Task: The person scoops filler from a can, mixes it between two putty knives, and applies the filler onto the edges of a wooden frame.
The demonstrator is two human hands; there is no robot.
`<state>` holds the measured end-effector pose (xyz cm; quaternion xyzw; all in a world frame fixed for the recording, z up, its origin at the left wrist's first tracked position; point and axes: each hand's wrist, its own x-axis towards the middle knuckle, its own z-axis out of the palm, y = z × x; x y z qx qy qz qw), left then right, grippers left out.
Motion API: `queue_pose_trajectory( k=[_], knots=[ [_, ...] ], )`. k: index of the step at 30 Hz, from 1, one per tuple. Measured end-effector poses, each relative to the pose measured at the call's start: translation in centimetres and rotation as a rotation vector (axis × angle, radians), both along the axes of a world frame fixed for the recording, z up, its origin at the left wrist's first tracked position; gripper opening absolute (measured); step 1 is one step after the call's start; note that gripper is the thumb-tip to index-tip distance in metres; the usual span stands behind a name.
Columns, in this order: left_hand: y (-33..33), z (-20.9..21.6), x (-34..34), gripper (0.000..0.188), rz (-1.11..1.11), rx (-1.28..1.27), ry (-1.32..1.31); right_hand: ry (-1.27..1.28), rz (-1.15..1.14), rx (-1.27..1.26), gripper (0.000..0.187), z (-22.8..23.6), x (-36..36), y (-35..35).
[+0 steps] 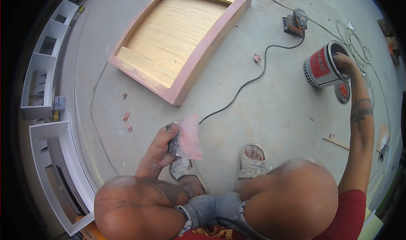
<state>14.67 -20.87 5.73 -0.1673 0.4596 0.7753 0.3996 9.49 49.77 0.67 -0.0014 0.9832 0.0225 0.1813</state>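
Note:
My left hand is closed on a thin flat plate smeared with pink paste, its thumb over the near edge. Dark stains mark the thumb. My right arm stretches out to a metal can with a red label, which leans to one side. Inside the can's mouth is my right hand, its fingers hidden by the rim. Beside the can a round lid with red paste on it lies on the floor. A wooden panel with a raised frame, coated pink along its edges, lies ahead of me.
An orange and black electric sander stands beyond the can; its dark cord runs across the floor toward me. A coiled hose lies far right. White box frames line the left side. A wood strip and pink scraps lie about.

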Motion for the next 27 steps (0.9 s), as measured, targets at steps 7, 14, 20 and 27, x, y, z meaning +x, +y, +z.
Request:
queue_pose_trajectory(
  k=[7, 14, 20, 27],
  knots=[
    [-1.2, -2.4, -3.1, 0.032, -0.052, 0.016, 0.057, 0.276, -0.806, -0.644, 0.03, 8.4, 3.3, -1.7],
    [3.2, -1.5, -6.5, 0.036, -0.129, 0.036, 0.118, 0.6, -0.77, -0.737, 0.036, 15.8, 7.3, -4.8],
    [7.4, -2.8, -7.3, 0.035, -0.17, 0.094, 0.065, 0.77, -0.664, -0.882, 0.042, 21.8, 8.5, -12.1],
    [11.1, -3.4, -7.6, 0.046, -0.094, 0.177, 0.0, 0.81, -0.495, -1.215, 0.034, 21.4, 8.4, -24.9]
  ],
)
